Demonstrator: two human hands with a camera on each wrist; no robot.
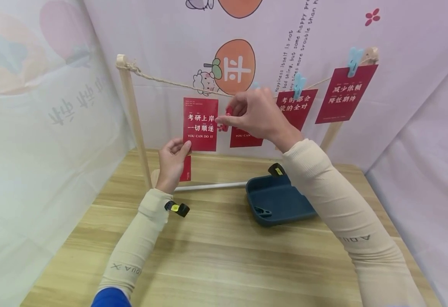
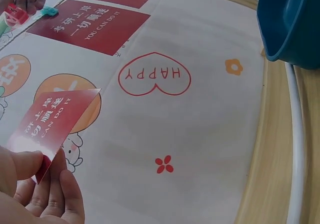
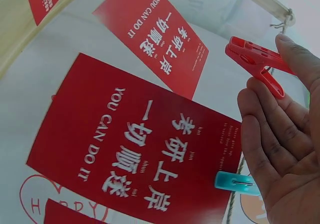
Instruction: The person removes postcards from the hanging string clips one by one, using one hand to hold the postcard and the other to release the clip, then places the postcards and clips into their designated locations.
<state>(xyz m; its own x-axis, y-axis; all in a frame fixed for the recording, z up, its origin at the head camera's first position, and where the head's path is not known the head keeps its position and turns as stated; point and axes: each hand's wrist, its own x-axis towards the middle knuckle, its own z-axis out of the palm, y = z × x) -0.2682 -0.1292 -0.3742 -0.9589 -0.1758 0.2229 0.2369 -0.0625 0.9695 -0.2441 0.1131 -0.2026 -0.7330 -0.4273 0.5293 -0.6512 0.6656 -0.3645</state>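
Note:
My left hand [image 1: 173,164] pinches the lower left corner of a red card [image 1: 200,123] between thumb and fingers. The card is upright, with white lettering, its top edge just below the twine [image 1: 181,85]. To its right, my right hand [image 1: 256,115] pinches a red clothespin [image 3: 255,58] by its handle ends. In the head view the clothespin overlaps the card's right edge; the right wrist view shows it apart from the card. Behind my right hand hangs another red card [image 3: 135,144], clipped by a light-blue clothespin [image 3: 235,181].
Two more red cards [image 1: 296,106] [image 1: 346,94] hang on the right under light-blue clothespins. A wooden post [image 1: 133,119] carries the twine's left end. On the table, a dark blue tray [image 1: 252,204] holds a dark green clothespin [image 1: 263,212], near a white rod [image 1: 210,186]. Another red card [image 1: 186,168] shows low beside my left hand.

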